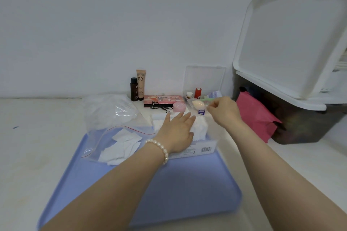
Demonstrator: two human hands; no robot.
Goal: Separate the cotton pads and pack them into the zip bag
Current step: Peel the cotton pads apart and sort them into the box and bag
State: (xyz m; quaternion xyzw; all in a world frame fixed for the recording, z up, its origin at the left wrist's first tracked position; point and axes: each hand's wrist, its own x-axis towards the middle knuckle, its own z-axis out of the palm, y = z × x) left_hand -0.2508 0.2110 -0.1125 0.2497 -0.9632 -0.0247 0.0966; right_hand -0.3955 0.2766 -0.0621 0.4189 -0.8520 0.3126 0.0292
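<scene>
My left hand (176, 133) lies flat, fingers straight and spread, pressing on the stack of cotton pads (200, 130) in their clear pack at the far edge of the blue tray (187, 184). A pearl bracelet (159, 148) sits on that wrist, and the forearm reaches in from the lower left across the tray. My right hand (223, 110) is raised just beyond and to the right of the stack, fingers curled with thumb and forefinger pinched together; whether a pad is between them I cannot tell, since the tips are blurred. That arm comes in from the lower right. The zip bag (116, 142) lies on the tray's left corner, touching my left forearm's side, with several loose white pads showing through it. Cosmetics stand on the surface (37, 137) near the wall.
</scene>
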